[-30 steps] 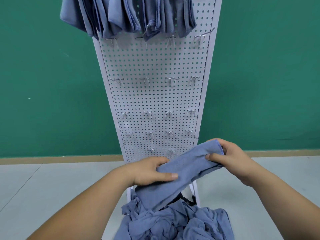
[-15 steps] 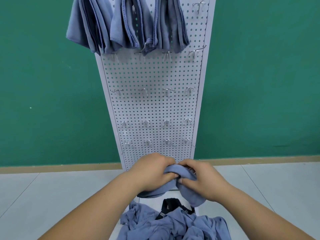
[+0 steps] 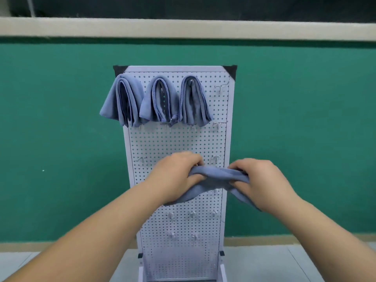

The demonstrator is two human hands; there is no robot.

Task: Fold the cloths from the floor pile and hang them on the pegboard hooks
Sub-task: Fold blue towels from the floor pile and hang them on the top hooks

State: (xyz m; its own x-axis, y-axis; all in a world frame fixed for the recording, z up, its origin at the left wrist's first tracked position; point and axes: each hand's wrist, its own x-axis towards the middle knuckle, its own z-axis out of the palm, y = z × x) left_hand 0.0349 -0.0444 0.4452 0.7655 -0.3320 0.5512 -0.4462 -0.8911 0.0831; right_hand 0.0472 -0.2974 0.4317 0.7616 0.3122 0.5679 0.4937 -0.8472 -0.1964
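Both (left hand [image 3: 176, 177], right hand [image 3: 262, 185]) curled round cloth [image 3: 217, 176]

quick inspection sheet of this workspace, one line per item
surface: grey floor; cloth pile out of view
job's things: white pegboard upright; three folded cloths hang along its top row; top-right hook free; a fourth cloth held before the board
clutter: nothing seen
grippers: left hand and right hand each grip one end of the fourth cloth
cables: nothing seen
surroundings: green wall behind, pale band above it
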